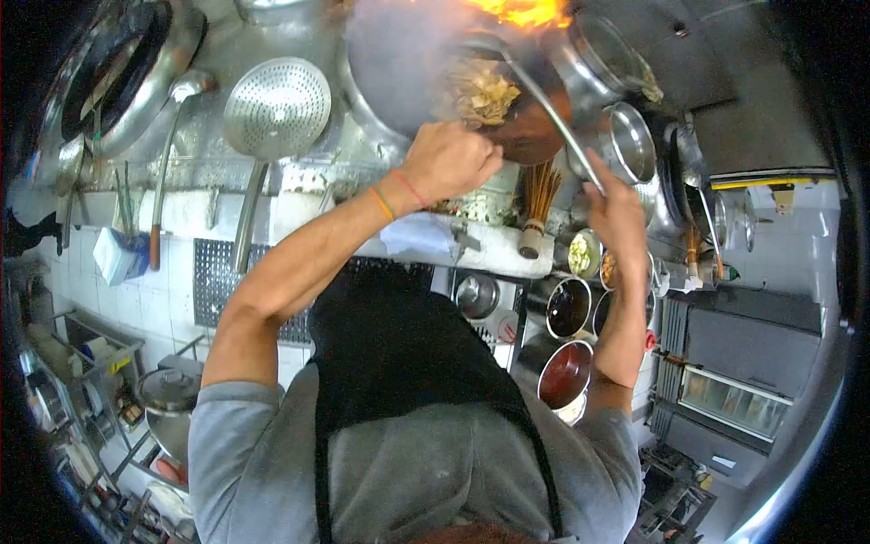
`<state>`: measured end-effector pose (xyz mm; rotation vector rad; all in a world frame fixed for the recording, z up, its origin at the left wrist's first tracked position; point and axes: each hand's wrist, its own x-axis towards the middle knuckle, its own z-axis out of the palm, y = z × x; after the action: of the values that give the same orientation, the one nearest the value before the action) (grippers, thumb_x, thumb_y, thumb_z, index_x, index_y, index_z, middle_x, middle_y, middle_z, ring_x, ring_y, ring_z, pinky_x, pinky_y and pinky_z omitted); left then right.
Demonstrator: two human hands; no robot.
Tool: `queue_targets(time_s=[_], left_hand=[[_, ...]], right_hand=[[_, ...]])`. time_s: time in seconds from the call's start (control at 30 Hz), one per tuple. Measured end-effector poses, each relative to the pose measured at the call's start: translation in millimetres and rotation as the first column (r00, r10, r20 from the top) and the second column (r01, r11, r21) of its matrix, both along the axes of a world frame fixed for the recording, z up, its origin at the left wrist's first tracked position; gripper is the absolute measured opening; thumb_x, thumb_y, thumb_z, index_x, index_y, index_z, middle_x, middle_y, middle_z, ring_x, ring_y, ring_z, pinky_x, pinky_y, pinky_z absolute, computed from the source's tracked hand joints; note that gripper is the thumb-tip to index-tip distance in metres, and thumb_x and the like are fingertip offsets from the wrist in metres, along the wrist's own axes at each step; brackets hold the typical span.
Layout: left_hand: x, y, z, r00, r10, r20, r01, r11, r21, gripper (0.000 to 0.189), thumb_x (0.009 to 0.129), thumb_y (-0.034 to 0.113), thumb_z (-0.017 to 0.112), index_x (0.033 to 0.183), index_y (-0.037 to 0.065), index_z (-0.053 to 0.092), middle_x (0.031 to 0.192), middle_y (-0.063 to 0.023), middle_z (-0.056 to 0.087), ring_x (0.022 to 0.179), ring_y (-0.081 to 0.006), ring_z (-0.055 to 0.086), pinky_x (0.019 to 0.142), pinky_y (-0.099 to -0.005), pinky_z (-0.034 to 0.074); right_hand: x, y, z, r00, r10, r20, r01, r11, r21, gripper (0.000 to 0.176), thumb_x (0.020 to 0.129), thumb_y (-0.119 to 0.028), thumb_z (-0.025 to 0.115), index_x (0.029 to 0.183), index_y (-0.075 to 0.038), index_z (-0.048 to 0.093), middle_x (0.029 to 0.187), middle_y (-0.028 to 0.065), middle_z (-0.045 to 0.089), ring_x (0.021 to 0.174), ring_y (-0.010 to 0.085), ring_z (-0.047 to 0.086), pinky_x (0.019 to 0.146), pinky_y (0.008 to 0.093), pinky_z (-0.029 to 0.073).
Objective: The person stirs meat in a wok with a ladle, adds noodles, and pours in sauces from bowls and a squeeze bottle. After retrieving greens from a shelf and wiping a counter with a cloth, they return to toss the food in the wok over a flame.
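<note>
A wok [536, 127] with browned, sliced food [487, 91] in it is tilted over the stove. My left hand [453, 159] is closed in a fist at the wok's near rim, gripping it; the exact grip point is hidden. In my right hand [616, 213] is the long metal handle of a ladle [553, 111], which slants up into the wok. The ladle's bowl reaches the far side of the food, partly veiled by smoke. Bright flames [521, 9] rise behind the wok.
A perforated skimmer [278, 107] and another ladle [191, 86] lie to the left. A bamboo brush [540, 195] stands by the stove's front edge. To the right are a metal pot [629, 145], chopped greens [580, 252] and containers of dark sauce [568, 306] and red sauce [564, 374].
</note>
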<state>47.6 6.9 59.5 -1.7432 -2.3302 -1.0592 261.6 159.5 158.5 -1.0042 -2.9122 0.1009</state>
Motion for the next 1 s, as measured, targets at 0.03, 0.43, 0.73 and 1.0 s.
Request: queue_targets(time_s=[0.03, 0.43, 0.73, 1.0], left_hand=[[7, -6, 4, 0.999, -0.026, -0.021, 0.028, 0.998, 0.057, 0.043, 0.090, 0.036, 0.055, 0.060, 0.008, 0.068, 0.059, -0.0176, 0.062, 0.055, -0.0369, 0.063, 0.056, -0.0489, 0.053], [-1, 3, 10, 0.998, 0.062, 0.002, -0.062, 0.998, -0.019, 0.040, 0.087, 0.033, 0.055, 0.063, 0.005, 0.069, 0.059, -0.0198, 0.062, 0.058, -0.0377, 0.065, 0.058, -0.0497, 0.054], [2, -6, 12, 1.000, 0.024, 0.017, -0.024, 1.000, 0.006, 0.040, 0.088, 0.028, 0.052, 0.057, 0.007, 0.066, 0.058, -0.0191, 0.061, 0.055, -0.0371, 0.064, 0.056, -0.0505, 0.053], [7, -26, 3, 0.997, -0.024, 0.070, 0.031, 0.994, -0.102, 0.035, 0.085, 0.033, 0.056, 0.063, 0.010, 0.071, 0.062, -0.0188, 0.064, 0.061, -0.0383, 0.066, 0.059, -0.0487, 0.054]], right_hand=[[16, -1, -3, 0.992, 0.050, -0.118, -0.058, 0.996, -0.067, 0.049, 0.089, -0.011, 0.061, 0.136, -0.022, 0.055, 0.115, 0.0205, 0.065, 0.097, 0.0407, 0.066, 0.085, 0.0487, 0.051], [22, -13, -9, 0.997, 0.017, 0.078, -0.008, 0.993, -0.116, 0.052, 0.086, -0.007, 0.061, 0.136, -0.017, 0.055, 0.104, 0.0264, 0.065, 0.099, 0.0436, 0.063, 0.086, 0.0504, 0.048], [-6, -26, -5, 0.993, -0.018, 0.117, 0.031, 0.994, -0.107, 0.055, 0.087, -0.009, 0.061, 0.138, -0.025, 0.053, 0.103, 0.0267, 0.066, 0.096, 0.0434, 0.064, 0.083, 0.0520, 0.050], [-8, -37, -7, 0.994, -0.050, 0.100, 0.059, 0.994, -0.088, 0.052, 0.085, -0.007, 0.062, 0.136, -0.016, 0.055, 0.104, 0.0283, 0.064, 0.098, 0.0443, 0.063, 0.085, 0.0480, 0.050]])
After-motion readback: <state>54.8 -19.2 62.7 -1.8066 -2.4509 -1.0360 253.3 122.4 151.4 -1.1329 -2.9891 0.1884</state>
